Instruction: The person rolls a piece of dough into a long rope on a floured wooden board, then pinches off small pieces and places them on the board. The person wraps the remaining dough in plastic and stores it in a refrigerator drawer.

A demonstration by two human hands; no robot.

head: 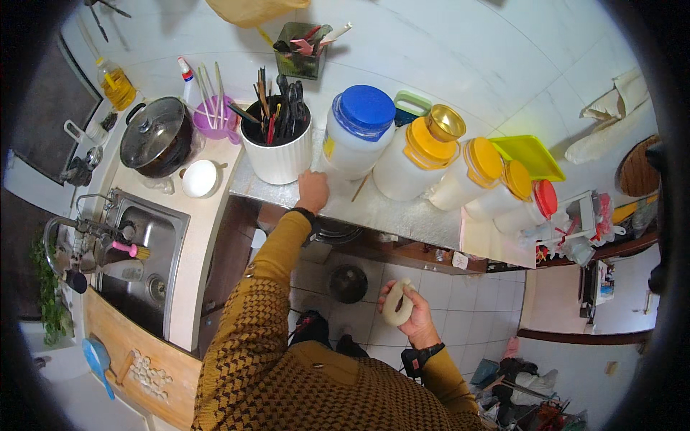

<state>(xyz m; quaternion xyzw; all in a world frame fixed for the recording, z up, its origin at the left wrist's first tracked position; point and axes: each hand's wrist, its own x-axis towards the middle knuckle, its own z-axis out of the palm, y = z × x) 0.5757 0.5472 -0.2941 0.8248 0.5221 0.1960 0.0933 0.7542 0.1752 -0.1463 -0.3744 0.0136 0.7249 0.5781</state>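
In the head view my left hand (313, 190) reaches to the foil-like counter top (345, 203), beside the base of a white ribbed utensil holder (277, 156). Its fingers look curled, but their undersides are hidden. Black-handled tools and chopsticks stand in the holder. My right hand (420, 321) holds a pale ring of dough (398, 305) above the floor, the thumb over its edge. Just right of my left hand is a large blue-lidded jar (360, 134), with a thin wooden stick (360, 188) near its base.
Several yellow-lidded jars (429, 145) and a red-lidded one (544, 198) line the counter. On the left are a lidded pot (156, 137), a white bowl (200, 179) and a steel sink (178, 231). Small dough pieces (148, 374) lie on a wooden board (121, 318). A dark round object (348, 283) is on the floor.
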